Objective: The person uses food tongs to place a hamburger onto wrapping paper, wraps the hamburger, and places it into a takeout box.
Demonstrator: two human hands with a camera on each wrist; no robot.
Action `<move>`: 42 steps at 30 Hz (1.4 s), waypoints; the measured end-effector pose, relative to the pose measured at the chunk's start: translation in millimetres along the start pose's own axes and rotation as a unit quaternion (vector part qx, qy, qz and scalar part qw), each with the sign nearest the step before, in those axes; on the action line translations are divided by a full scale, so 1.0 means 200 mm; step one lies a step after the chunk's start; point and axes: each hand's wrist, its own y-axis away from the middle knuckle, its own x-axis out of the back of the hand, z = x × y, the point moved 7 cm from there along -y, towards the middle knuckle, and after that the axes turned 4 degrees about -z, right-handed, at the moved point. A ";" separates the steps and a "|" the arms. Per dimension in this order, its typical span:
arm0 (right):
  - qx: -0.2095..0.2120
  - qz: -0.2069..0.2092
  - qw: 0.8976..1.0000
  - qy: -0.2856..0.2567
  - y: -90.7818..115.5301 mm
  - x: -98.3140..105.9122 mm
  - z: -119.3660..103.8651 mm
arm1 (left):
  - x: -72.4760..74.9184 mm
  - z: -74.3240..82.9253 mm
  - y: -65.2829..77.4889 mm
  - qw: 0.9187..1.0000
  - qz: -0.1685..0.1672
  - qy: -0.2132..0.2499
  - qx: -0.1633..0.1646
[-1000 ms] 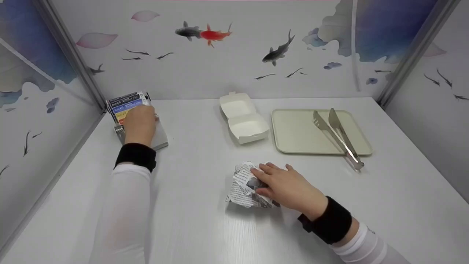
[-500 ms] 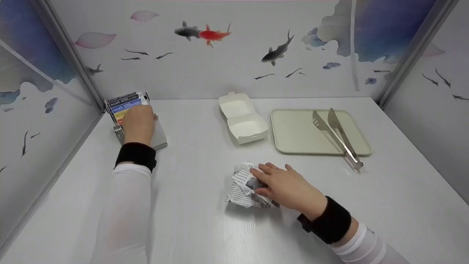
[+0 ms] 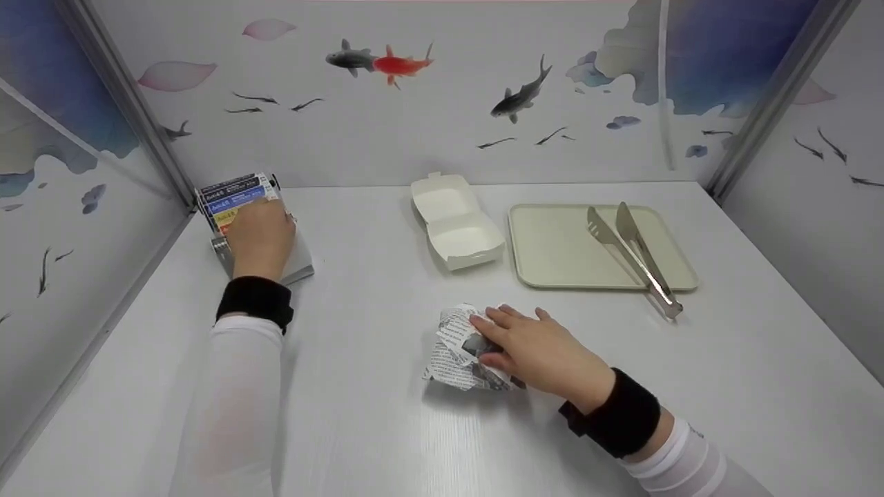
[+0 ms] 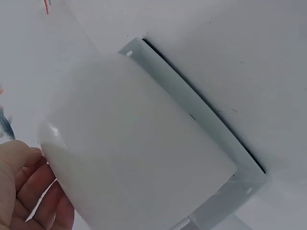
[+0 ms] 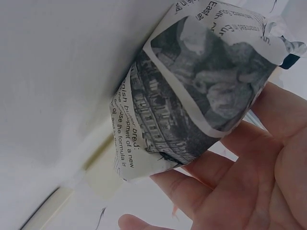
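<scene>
At the far left stands a label dispenser (image 3: 233, 205) with black, blue, yellow and red printed labels and a grey base (image 4: 158, 74). My left hand (image 3: 261, 238) is over its front, fingers curled. In the left wrist view, thumb and fingers pinch the edge of a curved white strip of label paper (image 4: 120, 139) that bulges over the base. A package wrapped in newspaper-print paper (image 3: 452, 352) lies at the front middle of the table. My right hand (image 3: 549, 352) rests on its right side, fingers spread and mostly straight. What the paper wraps is hidden.
An open white clamshell food box (image 3: 464, 238) stands at the back middle. Right of it is a pale green tray (image 3: 552, 252), with metal tongs (image 3: 632, 255) lying across it and their handle end past its front edge. Printed panels (image 3: 449, 138) enclose the table.
My left wrist has dropped slightly at the dispenser, the fingers keeping their place. The right hand and the package stay as they were.
</scene>
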 end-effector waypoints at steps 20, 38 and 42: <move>0.010 0.002 1.000 0.010 0.00 0.00 -0.01 | 0.01 -0.05 0.11 0.995 0.057 0.073 0.023; 0.008 -0.008 1.000 0.019 -0.01 -0.01 -0.01 | 0.18 -0.35 0.29 0.910 0.129 0.327 0.223; 0.005 -0.009 1.000 0.021 -0.01 -0.01 0.00 | 0.24 -0.38 0.32 0.904 0.158 0.325 0.227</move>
